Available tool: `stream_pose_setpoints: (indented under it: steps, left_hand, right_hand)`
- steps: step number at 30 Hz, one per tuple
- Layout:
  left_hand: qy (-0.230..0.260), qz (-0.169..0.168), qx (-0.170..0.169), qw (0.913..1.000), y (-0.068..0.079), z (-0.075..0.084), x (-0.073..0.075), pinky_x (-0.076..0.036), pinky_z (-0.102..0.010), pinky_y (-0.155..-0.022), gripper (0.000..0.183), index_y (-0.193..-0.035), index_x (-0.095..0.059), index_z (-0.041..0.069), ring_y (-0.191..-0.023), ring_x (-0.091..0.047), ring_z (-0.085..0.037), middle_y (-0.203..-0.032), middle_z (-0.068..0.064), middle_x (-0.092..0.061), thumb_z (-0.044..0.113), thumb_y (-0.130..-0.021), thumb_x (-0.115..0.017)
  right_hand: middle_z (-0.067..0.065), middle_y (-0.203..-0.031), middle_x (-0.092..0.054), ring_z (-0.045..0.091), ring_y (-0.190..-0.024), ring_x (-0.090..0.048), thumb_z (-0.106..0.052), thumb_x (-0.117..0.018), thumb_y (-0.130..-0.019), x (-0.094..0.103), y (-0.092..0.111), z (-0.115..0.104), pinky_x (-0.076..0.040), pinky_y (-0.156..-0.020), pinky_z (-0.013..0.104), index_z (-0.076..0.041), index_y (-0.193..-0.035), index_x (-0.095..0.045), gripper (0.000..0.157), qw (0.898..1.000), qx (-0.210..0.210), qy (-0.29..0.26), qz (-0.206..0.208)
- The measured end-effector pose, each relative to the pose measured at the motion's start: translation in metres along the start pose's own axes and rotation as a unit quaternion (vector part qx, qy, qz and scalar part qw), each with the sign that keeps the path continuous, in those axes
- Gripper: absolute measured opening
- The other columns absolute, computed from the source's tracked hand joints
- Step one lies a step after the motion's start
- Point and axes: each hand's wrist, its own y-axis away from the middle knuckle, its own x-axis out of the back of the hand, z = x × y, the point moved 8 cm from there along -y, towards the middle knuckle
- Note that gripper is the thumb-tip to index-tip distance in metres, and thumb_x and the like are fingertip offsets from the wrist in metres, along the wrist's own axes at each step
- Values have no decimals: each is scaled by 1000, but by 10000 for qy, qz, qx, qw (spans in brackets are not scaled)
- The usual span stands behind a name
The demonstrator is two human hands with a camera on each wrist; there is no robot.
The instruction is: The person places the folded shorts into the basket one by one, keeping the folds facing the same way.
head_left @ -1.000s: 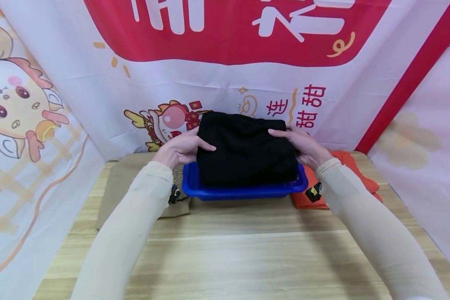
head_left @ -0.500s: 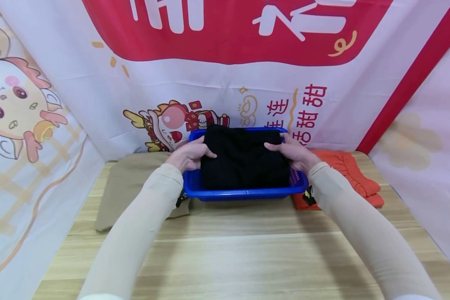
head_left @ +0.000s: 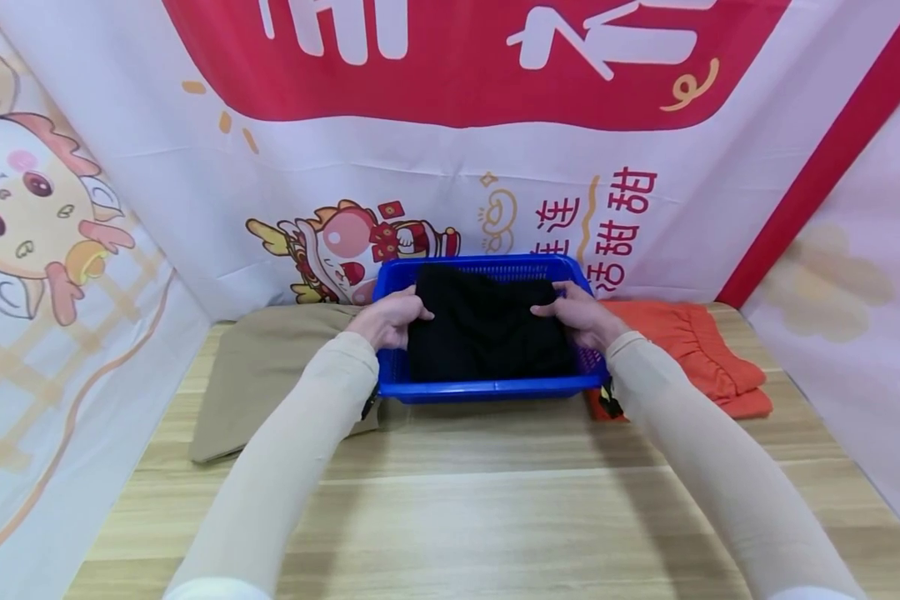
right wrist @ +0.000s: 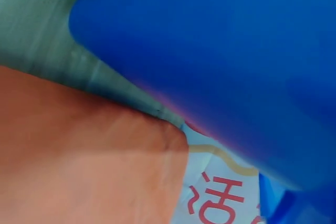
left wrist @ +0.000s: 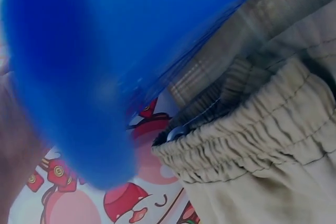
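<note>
A folded black cloth garment (head_left: 487,329) lies down inside the blue plastic basket (head_left: 487,389), between my two hands. My left hand (head_left: 392,319) grips its left edge, thumb on top and fingers hidden beneath. On the opposite edge my right hand (head_left: 581,315) holds it the same way, the thumb lying over the fabric. Both wrists cross the basket's side rims. In the left wrist view the blurred basket wall (left wrist: 173,9) fills the top, and the hand is hidden. The right wrist view likewise shows the basket's outer side (right wrist: 210,51) and no hand.
Khaki trousers (head_left: 270,367) with a gathered elastic waistband (left wrist: 241,135) lie left of the basket on the wooden table (head_left: 480,508). A folded orange garment (head_left: 690,350) lies on the right. A printed white and red cloth backdrop (head_left: 420,158) stands right behind.
Both hands have lowered the black garment from above the rim into the basket, exposing its back rim and lattice wall. The hands have come slightly closer together.
</note>
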Motion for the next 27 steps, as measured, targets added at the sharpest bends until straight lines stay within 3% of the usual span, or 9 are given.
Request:
stream_pose_setpoints:
  steps: [4, 6, 10, 11, 13, 16, 21, 24, 27]
  left_hand:
    - [-313, 145, 102, 9994, -3, -7, 3, -21, -70, -113, 82, -164, -1, 32, -149, -20, -40, -167, -16, -10, -4, -100, -38]
    - [-521, 245, 174, 9982, -3, -10, 6, -16, -73, -113, 84, -164, -2, 29, -151, -11, -42, -168, -17, -5, -4, -98, -41]
    - [-887, 344, 260, 9951, -2, -15, 11, -26, -72, -110, 81, -164, -6, 18, -150, -14, -47, -167, -19, -10, -5, -95, -42]
    - [-986, 342, 279, 9941, -1, -16, 12, -29, -72, -108, 79, -164, -7, 16, -149, -17, -48, -167, -19, -11, -5, -95, -42]
    - [-1164, 355, 315, 9921, 0, -18, 12, -34, -71, -106, 75, -162, -10, 9, -147, -21, -49, -166, -20, -15, -4, -96, -42]
    - [-1362, 381, 321, 9894, 2, -19, 11, -38, -69, -104, 69, -159, -17, 4, -145, -27, -49, -164, -20, -20, -3, -95, -42]
    - [-1552, 430, 182, 9868, 11, -16, 9, -38, -67, -106, 78, -162, -4, 7, -145, -26, -49, -165, -20, -15, 0, -97, -45]
    - [-1671, 425, 2, 9850, 19, -12, 7, -33, -65, -111, 80, -163, 1, 9, -148, -22, -46, -167, -19, -11, 3, -99, -46]
    - [-1851, 453, -214, 9814, 29, -7, 6, -31, -63, -113, 77, -162, -4, 8, -147, -24, -43, -166, -18, -15, 5, -100, -48]
  right_hand:
    - [19, -155, -25, 22, -103, -53, -5, -65, -97, 0, -2, 6, -55, -79, 28, -5, -160, -7, 85, 9997, -53, 257, 12]
    - [19, -159, -19, 26, -114, -49, -8, -67, -96, 0, -3, 9, -52, -94, 36, -5, -160, -6, 88, 9989, -107, 450, -62]
    - [19, -166, -5, 36, -146, -24, -17, -67, -97, -2, -2, 14, -25, -118, 57, -5, -161, -1, 93, 9937, -152, 1073, -297]
    - [19, -167, -1, 36, -150, -14, -17, -67, -97, -2, -3, 14, -18, -120, 59, -4, -161, 0, 94, 9913, -118, 1277, -310]
    - [21, -168, 0, 37, -152, -8, -17, -65, -99, -2, -3, 15, -14, -121, 58, -2, -161, 2, 92, 9849, -27, 1702, -306]
    - [23, -167, -2, 37, -153, -7, -17, -60, -102, -3, -1, 13, -13, -122, 54, 1, -160, 2, 88, 9764, 54, 2149, -219]
    - [24, -167, -5, 37, -153, -7, -25, -55, -105, -7, 9, 6, -13, -122, 54, 1, -160, 2, 84, 9644, 160, 2634, -155]
    - [27, -164, -14, 40, -151, -16, -32, -56, -105, -10, 18, -1, -17, -121, 57, 1, -160, -6, 82, 9526, 316, 3026, -70]
    - [29, -159, -28, 42, -145, -29, -38, -58, -103, -10, 27, -8, -25, -117, 60, -1, -159, -17, 78, 9402, 533, 3364, 103]
